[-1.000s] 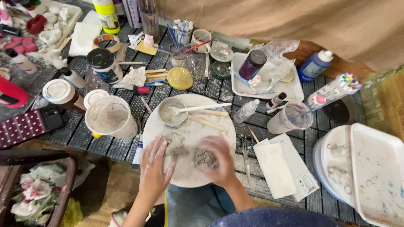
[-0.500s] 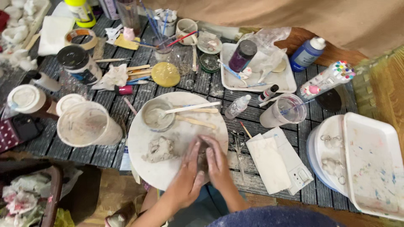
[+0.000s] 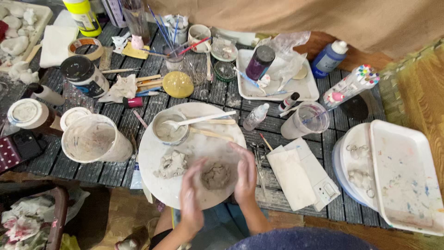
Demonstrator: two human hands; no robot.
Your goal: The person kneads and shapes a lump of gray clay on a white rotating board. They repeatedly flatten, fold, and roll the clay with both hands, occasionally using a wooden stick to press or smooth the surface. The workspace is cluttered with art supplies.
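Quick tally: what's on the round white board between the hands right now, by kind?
Clay lumps: 2, one between the left hand and right hand at, one loose at
Bowl: 1
Spoon: 1
Wooden sticks: 2
Total: 6 on the board

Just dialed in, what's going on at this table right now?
A person is working a lump of grey clay between both hands, left hand and right hand cupped on either side of it, over a round white board. A second clay lump lies beside it, and a small bowl with a white spoon sits behind.
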